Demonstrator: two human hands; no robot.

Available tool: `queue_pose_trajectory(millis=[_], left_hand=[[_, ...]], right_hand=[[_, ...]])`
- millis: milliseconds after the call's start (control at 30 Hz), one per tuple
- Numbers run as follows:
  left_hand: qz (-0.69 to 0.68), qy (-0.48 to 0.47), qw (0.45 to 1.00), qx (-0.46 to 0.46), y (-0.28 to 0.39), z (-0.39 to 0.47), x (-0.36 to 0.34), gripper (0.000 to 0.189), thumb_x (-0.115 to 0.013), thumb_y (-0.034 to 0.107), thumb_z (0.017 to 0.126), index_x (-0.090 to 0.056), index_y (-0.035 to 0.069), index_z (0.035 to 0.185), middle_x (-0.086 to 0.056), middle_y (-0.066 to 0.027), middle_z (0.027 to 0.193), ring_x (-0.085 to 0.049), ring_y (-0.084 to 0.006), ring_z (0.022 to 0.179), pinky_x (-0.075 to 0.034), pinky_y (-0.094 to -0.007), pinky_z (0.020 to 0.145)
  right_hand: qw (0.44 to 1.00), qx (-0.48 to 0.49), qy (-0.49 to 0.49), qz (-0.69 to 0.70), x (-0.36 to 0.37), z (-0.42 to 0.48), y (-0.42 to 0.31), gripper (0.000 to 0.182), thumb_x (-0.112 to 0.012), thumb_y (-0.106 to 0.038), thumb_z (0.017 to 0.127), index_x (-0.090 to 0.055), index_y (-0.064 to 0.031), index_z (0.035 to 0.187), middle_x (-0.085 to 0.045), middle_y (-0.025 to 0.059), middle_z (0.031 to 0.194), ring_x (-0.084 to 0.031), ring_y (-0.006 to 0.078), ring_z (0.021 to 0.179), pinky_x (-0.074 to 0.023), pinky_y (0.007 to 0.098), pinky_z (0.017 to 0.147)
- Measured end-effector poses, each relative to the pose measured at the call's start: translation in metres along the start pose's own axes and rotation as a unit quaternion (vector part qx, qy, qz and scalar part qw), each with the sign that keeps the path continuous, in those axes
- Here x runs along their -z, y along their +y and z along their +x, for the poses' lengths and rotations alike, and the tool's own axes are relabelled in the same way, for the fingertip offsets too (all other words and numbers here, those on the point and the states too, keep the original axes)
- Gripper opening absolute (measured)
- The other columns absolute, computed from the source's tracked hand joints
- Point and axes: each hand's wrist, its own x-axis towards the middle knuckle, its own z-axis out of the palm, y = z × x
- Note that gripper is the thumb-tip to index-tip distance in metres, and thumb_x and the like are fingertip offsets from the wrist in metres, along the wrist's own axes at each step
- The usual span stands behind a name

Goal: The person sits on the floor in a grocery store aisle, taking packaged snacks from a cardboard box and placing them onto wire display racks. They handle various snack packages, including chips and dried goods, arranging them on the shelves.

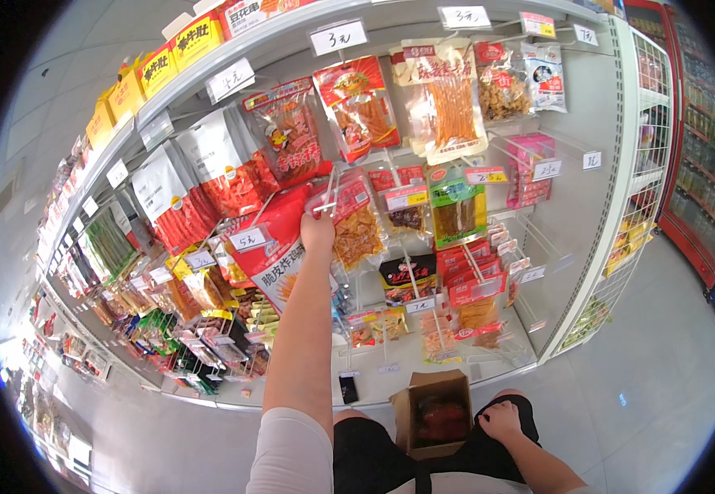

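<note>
Stretched up to the snack rack, my left hand (pixel 318 232) grips the upper left edge of a clear-and-red snack bag (pixel 359 238) beside a metal display hook (pixel 331 196). Its fingertips are partly hidden by the plastic. A large red packet (pixel 277 268) hangs just left of that hand. My right hand (pixel 500 420) rests on my right knee with its fingers somewhat spread and holds nothing. Between my legs stands an open cardboard box (pixel 402 417) with reddish packets (pixel 441 421) inside.
Hooks with hanging snack bags (pixel 447 102) and price cards (pixel 338 38) stick out around my left arm. A dark phone-like object (pixel 348 390) lies on the bottom shelf (pixel 370 395). White wire racking (pixel 626 247) and a red-framed drinks cooler (pixel 706 154) stand at right.
</note>
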Motion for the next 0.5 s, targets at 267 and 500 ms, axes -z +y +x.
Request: queue_pose_trajectory(millis=[267, 500], left_hand=[[0.097, -0.071, 0.99, -0.073, -0.024, -0.023, 0.007, 0.064, -0.069, 0.037, 0.1, -0.043, -0.009, 0.135, -0.067, -0.0391, 0.124, -0.066, -0.055, 0.118, -0.053, -0.0552, 0.101], [-0.036, -0.107, 0.97, -0.214, -0.03, -0.14, 0.022, 0.064, -0.068, 0.015, 0.099, -0.042, -0.007, 0.153, -0.059, -0.0292, 0.145, -0.057, -0.0407, 0.137, -0.043, -0.0442, 0.116]], right_hand=[[0.999, -0.009, 0.005, -0.045, -0.013, 0.004, 0.006, 0.029, -0.067, -0.039, 0.092, -0.082, -0.0147, 0.094, -0.076, 0.0087, 0.11, -0.061, 0.0365, 0.116, -0.0462, 0.0551, 0.102], [0.999, -0.023, 0.028, -0.036, -0.003, -0.005, 0.009, 0.028, -0.067, -0.038, 0.092, -0.079, -0.0129, 0.093, -0.074, 0.0101, 0.108, -0.062, 0.0355, 0.115, -0.0476, 0.055, 0.1]])
